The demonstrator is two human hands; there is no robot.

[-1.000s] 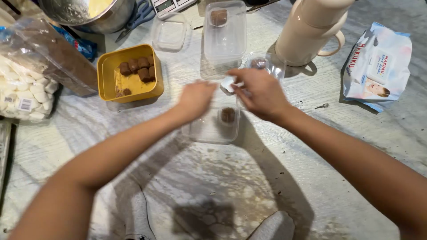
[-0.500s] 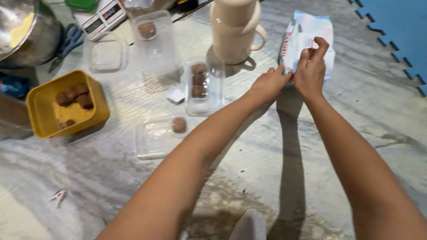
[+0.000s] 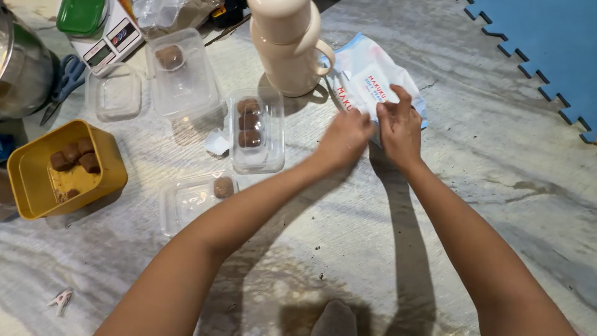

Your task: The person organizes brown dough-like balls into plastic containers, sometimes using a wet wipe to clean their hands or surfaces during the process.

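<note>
A soft pale-blue and white wipes pack (image 3: 367, 78) lies on the marbled floor sheet, to the right of a cream jug (image 3: 287, 43). My left hand (image 3: 344, 138) grips the pack's near edge with curled fingers. My right hand (image 3: 399, 127) is beside it, its fingertips pinching at the white flap on top of the pack. Left of my arms a clear tray (image 3: 272, 127) holds three brown balls in a row, with a white paper cup (image 3: 217, 143) next to it.
A shallow clear container (image 3: 180, 208) with one brown ball lies near my left forearm. A yellow tub (image 3: 37, 180) of brown pieces, clear boxes (image 3: 186, 87), a scale (image 3: 106, 40), scissors (image 3: 65, 81) and a metal pot (image 3: 18, 62) stand left. Blue foam mat (image 3: 541, 43) at right.
Both hands left the clear trays and went right to the wipes pack. The left hand now holds its edge, and the right hand has come down onto the flap.
</note>
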